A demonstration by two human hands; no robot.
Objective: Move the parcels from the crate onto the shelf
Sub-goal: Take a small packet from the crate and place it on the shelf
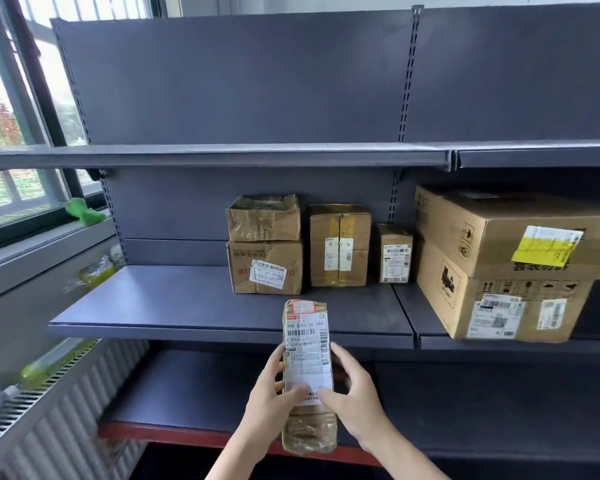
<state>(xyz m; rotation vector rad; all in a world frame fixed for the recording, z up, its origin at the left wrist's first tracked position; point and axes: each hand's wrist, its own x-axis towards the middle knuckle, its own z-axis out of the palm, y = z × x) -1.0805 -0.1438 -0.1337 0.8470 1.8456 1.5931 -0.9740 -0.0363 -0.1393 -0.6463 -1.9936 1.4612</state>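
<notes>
Far left: a window (11,133) with a grey sill, on which one bright green object (84,210) lies; its form is too blurred to identify. Below the sill runs a white ribbed radiator (66,410).

The dark grey metal shelving unit (222,306) shows three tiers. The upper tier (222,155) carries nothing visible. The middle tier holds six brown cardboard parcels, counted left to right:
1. A crumpled small box (264,218), stacked on top of item 2.
2. A dented box with a white label (265,268), resting on the shelf.
3. An upright box sealed with yellowish tape (339,245), just beside item 2.
4. A small upright box with a barcode label (395,252), near item 3, at the joint between the two bays.
5. A large carton with a yellow-and-white label (513,233), stacked on item 6.
6. A large carton with two white labels (499,306), overhanging the shelf's front edge.

One further parcel is in hand: a long narrow brown package with a white shipping label (308,368), held upright in front of the middle tier's front edge, its top end level with that shelf. Two hands are present. The left hand (269,393) is closed round the package's left side, thumb on the label. The right hand (352,393) clasps the right side, thumb likewise on the label face. The package lies between both palms, its lower end protruding below them.
</notes>
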